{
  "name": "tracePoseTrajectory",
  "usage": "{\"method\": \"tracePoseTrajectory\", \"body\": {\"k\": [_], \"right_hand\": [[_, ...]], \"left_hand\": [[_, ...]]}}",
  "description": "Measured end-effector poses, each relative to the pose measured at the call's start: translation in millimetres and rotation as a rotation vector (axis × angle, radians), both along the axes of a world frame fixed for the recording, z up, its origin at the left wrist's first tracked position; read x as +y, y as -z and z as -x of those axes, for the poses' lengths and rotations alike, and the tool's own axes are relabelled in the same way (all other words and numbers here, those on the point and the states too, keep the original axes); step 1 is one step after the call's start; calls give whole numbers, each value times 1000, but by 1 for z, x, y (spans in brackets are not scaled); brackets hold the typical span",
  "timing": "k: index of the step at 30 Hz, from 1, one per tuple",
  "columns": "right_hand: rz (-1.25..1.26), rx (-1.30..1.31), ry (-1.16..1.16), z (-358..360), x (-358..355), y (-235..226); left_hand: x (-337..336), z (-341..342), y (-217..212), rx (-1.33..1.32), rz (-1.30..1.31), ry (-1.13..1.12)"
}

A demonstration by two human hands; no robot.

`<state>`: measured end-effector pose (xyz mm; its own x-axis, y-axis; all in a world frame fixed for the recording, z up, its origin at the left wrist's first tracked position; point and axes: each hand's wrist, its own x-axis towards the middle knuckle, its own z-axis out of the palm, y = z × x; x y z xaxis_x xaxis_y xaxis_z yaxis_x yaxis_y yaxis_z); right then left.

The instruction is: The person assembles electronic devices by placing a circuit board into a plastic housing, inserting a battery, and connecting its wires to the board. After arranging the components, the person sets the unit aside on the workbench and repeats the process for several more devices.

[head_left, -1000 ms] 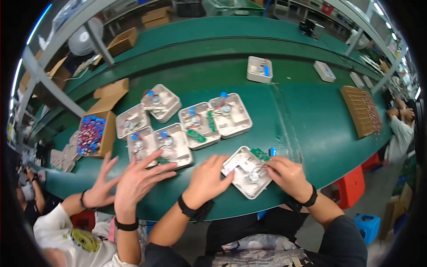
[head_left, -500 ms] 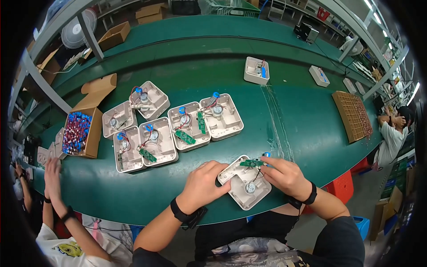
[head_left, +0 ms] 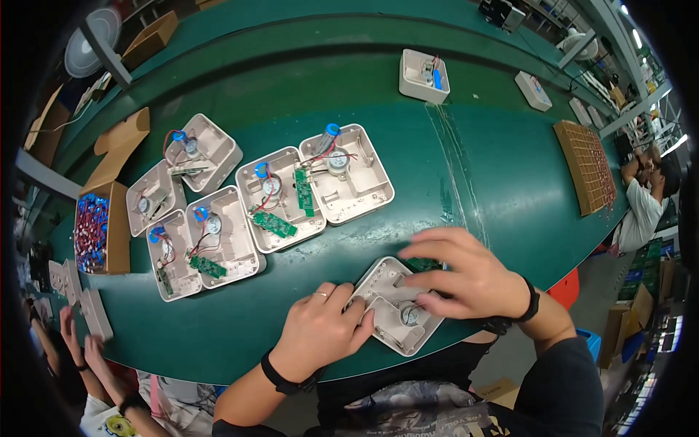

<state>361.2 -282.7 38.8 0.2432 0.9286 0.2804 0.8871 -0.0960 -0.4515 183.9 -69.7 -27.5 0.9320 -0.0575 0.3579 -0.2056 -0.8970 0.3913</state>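
Note:
Close in front of me lies an off-white plastic housing (head_left: pixel 386 290), turned cornerwise, with a round metal-faced part (head_left: pixel 409 314) inside it. My left hand (head_left: pixel 320 328) grips its left corner, thumb over the rim. Above its right side is my right hand (head_left: pixel 470 277), fingers spread and curved, holding nothing that I can see. A green circuit board (head_left: pixel 422 264) shows partly beneath those fingers; the rest is hidden. To the left stand several similar housings (head_left: pixel 357 186) with green boards (head_left: pixel 273 223), red and black wires and blue-ended cylinders (head_left: pixel 333 130).
An open cardboard box (head_left: pixel 116 226) of blue and red wired parts stands at the left. Another housing (head_left: pixel 424 84) sits farther back. A divided cardboard tray (head_left: pixel 582 167) lies at the right edge. A co-worker's hands (head_left: pixel 84 349) are at lower left; another person (head_left: pixel 648 197) sits right.
My right hand has spread its fingers and come over the housing, covering more of the board. The view has shifted, and the co-worker's hands at left appear lower.

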Motion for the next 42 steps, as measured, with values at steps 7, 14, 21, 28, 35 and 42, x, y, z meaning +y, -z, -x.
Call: {"method": "tracePoseTrajectory", "body": {"k": [7, 14, 21, 28, 35, 42], "right_hand": [[128, 107, -313, -21, 43, 28], [199, 170, -417, -25, 53, 37], [196, 140, -425, -27, 54, 39], [215, 145, -441, -26, 54, 40], [176, 150, -440, -27, 50, 35], [130, 271, -334, -61, -1, -3]], "left_hand": [[2, 1, -4, 21, 0, 14], [6, 3, -4, 46, 31, 15], [9, 0, -8, 116, 88, 41], [9, 1, -9, 143, 93, 43], [5, 0, -6, 116, 66, 44], [10, 2, -16, 99, 85, 33]]}}
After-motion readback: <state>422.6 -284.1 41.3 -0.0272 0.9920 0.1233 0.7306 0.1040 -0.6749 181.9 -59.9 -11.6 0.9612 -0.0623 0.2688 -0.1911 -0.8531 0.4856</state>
